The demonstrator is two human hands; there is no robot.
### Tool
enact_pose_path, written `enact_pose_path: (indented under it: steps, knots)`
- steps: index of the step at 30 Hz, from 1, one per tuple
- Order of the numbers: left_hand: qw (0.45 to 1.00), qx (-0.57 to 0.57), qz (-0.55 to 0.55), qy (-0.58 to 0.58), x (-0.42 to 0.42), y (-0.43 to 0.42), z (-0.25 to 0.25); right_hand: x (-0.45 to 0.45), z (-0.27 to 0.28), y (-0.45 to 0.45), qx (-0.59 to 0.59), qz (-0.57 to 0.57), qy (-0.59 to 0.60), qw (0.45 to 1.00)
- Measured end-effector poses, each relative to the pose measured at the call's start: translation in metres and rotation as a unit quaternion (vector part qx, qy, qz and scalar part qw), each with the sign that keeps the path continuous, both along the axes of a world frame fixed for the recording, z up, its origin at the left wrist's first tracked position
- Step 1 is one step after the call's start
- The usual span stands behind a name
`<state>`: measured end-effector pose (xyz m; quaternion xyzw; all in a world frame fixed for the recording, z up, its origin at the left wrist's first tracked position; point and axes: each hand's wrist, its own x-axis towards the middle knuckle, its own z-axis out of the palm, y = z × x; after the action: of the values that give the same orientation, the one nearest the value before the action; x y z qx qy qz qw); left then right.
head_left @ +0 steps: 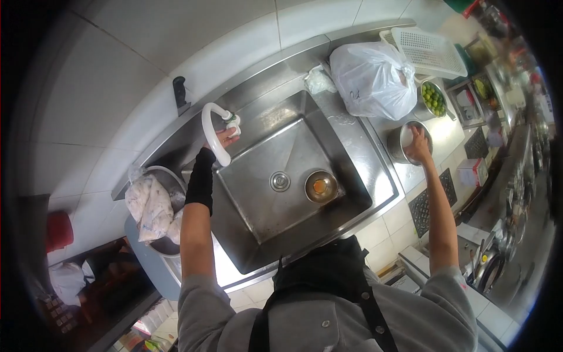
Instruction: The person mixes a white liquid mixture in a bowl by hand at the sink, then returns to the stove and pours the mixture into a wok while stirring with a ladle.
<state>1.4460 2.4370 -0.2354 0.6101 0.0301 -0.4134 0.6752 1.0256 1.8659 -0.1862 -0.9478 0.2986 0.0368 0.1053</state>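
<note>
At the far left corner of the sink point(328, 232), my left hand point(226, 138) is at the base of the white faucet point(209, 126), its fingers against the handle. A black sleeve covers that wrist. My right hand point(418, 146) reaches into a metal pot point(396, 146) on the counter to the right. The fingers point down and come together over something whitish in the pot; their tips are partly hidden. Near the drain point(280, 181), a small metal bowl point(322, 196) stands in the sink with something orange point(320, 186) in it. No water stream is visible from the faucet.
A tied white plastic bag point(372, 79) and a container of green limes point(433, 98) stand behind the pot. White perforated baskets point(428, 53) lie at the back. A knife point(179, 91) hangs at the wall. Left of the sink, a bag of pale food point(149, 205) rests in a metal basin.
</note>
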Motion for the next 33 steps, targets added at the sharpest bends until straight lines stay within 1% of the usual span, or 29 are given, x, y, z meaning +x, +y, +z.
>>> enact_pose_path:
  steps: [2, 4, 5, 8, 9, 10, 12, 13, 16, 17, 19, 20, 21, 22, 23, 24, 25, 26, 28, 29, 31, 32, 33]
  knots:
    - [0.999, -0.035, 0.009, 0.034, 0.006, 0.002, -0.009, 0.000, -0.002, -0.002, 0.000, 0.005, -0.008, 1.000]
    - [0.998, -0.061, 0.018, 0.029, 0.006, 0.004, -0.020, 0.003, 0.000, -0.003, -0.001, 0.008, -0.002, 1.000]
    - [0.997, -0.075, 0.023, 0.027, 0.004, 0.006, -0.025, 0.005, 0.002, -0.003, 0.008, -0.003, 0.030, 0.999]
    - [0.998, 0.049, 0.002, 0.051, -0.025, 0.010, 0.012, -0.002, -0.016, -0.018, -0.003, 0.008, 0.019, 1.000]
    - [0.997, 0.067, -0.042, -0.010, -0.031, 0.027, -0.010, -0.002, -0.021, -0.020, -0.012, 0.005, 0.016, 1.000]
    - [0.993, 0.094, -0.068, -0.019, -0.050, 0.031, -0.005, -0.006, -0.029, -0.030, 0.005, 0.028, 0.009, 1.000]
    - [0.982, 0.142, -0.119, -0.038, -0.082, 0.030, 0.017, -0.009, -0.026, -0.028, -0.010, 0.051, 0.007, 0.999]
    - [0.980, 0.155, -0.111, -0.062, -0.086, 0.036, 0.002, -0.007, -0.019, -0.024, -0.007, 0.033, 0.017, 0.999]
    - [0.993, 0.117, -0.016, 0.000, -0.114, 0.028, 0.018, 0.003, -0.003, -0.009, -0.001, 0.002, 0.034, 0.999]
    - [0.997, 0.079, -0.004, 0.004, -0.117, 0.030, 0.016, 0.005, 0.003, -0.005, 0.000, 0.002, 0.035, 0.999]
    - [1.000, 0.000, 0.013, 0.011, -0.118, 0.031, -0.006, 0.005, 0.002, -0.003, 0.005, 0.008, 0.023, 1.000]
    - [0.993, 0.042, -0.032, -0.108, -0.110, 0.047, -0.036, 0.005, -0.004, -0.007, 0.007, 0.011, 0.011, 1.000]
    - [0.968, 0.079, -0.078, -0.225, -0.095, 0.073, -0.077, 0.001, -0.009, -0.014, 0.006, 0.011, 0.000, 1.000]
    - [0.972, 0.085, -0.066, -0.209, -0.095, 0.070, -0.074, 0.000, -0.015, -0.015, 0.001, 0.003, -0.008, 1.000]
    - [0.975, 0.091, -0.054, -0.193, -0.096, 0.065, -0.069, 0.002, -0.014, -0.014, -0.001, -0.014, 0.014, 1.000]
    - [0.997, 0.072, 0.015, -0.038, -0.108, 0.060, -0.036, 0.001, -0.016, -0.012, -0.022, -0.012, 0.013, 1.000]
    - [0.989, 0.147, 0.030, -0.013, -0.117, 0.055, -0.025, 0.003, -0.003, -0.003, -0.023, -0.008, 0.033, 0.999]
    - [0.974, 0.223, 0.045, 0.011, -0.124, 0.053, -0.020, 0.002, -0.007, -0.006, -0.013, -0.008, 0.032, 0.999]
    - [0.964, 0.256, 0.065, 0.025, -0.137, 0.066, -0.041, 0.003, -0.006, -0.007, 0.020, -0.006, 0.046, 0.999]
    - [0.953, 0.279, -0.076, -0.094, -0.142, 0.087, -0.075, 0.006, -0.004, -0.002, 0.035, -0.034, 0.051, 0.998]
    - [0.939, 0.308, -0.125, -0.089, -0.168, 0.073, -0.068, 0.007, 0.001, 0.004, 0.058, -0.092, 0.056, 0.992]
    - [0.946, 0.321, -0.037, 0.041, -0.197, 0.047, -0.036, 0.008, -0.002, 0.002, 0.074, -0.102, 0.060, 0.990]
    - [0.942, 0.326, -0.024, 0.079, -0.209, 0.043, -0.049, 0.008, -0.005, 0.002, 0.073, -0.100, 0.054, 0.991]
